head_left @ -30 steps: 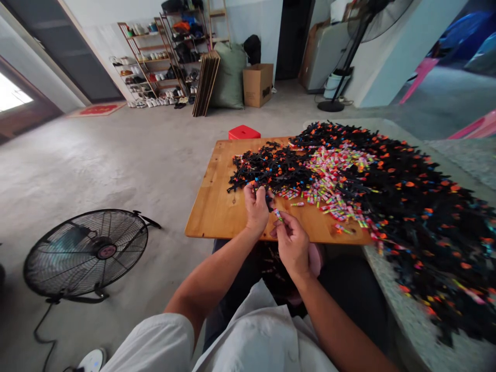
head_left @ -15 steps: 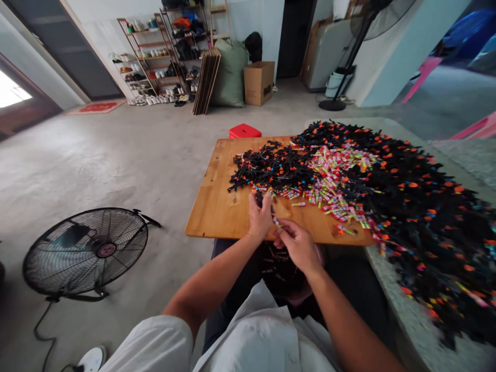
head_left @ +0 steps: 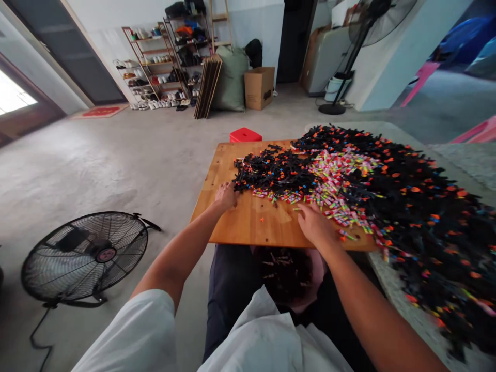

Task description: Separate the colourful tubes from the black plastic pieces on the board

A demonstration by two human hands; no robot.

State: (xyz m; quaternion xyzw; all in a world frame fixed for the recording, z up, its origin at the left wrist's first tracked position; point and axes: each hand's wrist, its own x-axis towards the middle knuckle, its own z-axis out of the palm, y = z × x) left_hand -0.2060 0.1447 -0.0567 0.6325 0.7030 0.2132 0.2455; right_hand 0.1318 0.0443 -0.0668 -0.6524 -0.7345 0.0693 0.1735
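Lying in a tangled heap between eleven and twelve o'clock on the wooden bench (head_left: 240, 227), counting from its middle with twelve at the far side, are small black pieces (head_left: 275, 173) dotted with orange and blue. Colourful little tubes (head_left: 341, 168), pink, white, red and yellow-green, are spilling out at two o'clock, a few fringing the near edge of that heap. Toward three, a far larger black pile (head_left: 430, 217), flecked with orange, is covering much of a speckled slab (head_left: 391, 279).

At nine o'clock the left hand (head_left: 227, 196) is resting back-up beside the heap's end; I can't tell whether its fingers are gripping anything. At four, the right hand (head_left: 314, 223) is bending its fingers by the tubes' near edge; whether it is pinching one, I can't make out either.

Near eight, an orange bit (head_left: 262, 220) is lying loose. At six, a pink basin (head_left: 318, 274) is sitting between the person's legs (head_left: 232, 294), holding dark contents. Farther out, a red stool (head_left: 246, 135) is standing at eleven, a carton (head_left: 256, 90) is sitting beyond it, and a black floor fan (head_left: 89, 258) is facing upward between eight and nine.
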